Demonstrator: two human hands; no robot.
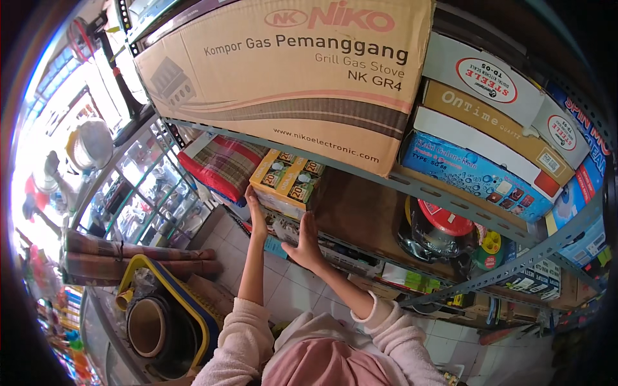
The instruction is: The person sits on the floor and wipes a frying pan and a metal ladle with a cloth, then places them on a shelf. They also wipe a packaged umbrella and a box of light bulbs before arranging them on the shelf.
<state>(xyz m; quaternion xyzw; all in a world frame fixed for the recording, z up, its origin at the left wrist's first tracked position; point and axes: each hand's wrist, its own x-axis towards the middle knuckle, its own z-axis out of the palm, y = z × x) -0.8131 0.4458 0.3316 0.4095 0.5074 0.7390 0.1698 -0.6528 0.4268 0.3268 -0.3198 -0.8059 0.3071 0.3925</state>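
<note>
A block of yellow bulb boxes (286,181) with dark printed panels sits at the front of the middle shelf, below a large carton. My left hand (256,212) lies along its left side, fingers pointing up. At its lower right front corner is my right hand (307,243), fingertips against the box and thumb held apart. Between them, my two hands flank the block. A folded plaid cloth item with red edging (224,166), in clear plastic, rests just left of the boxes.
Above is a large grill gas stove carton (289,82) on a perforated metal shelf edge (415,186). Product boxes (483,159) are stacked at right. A red-lidded item (444,217) stands farther along the shelf. Rolled plaid sheets (135,258) and a yellow-rimmed container (205,328) stand at left.
</note>
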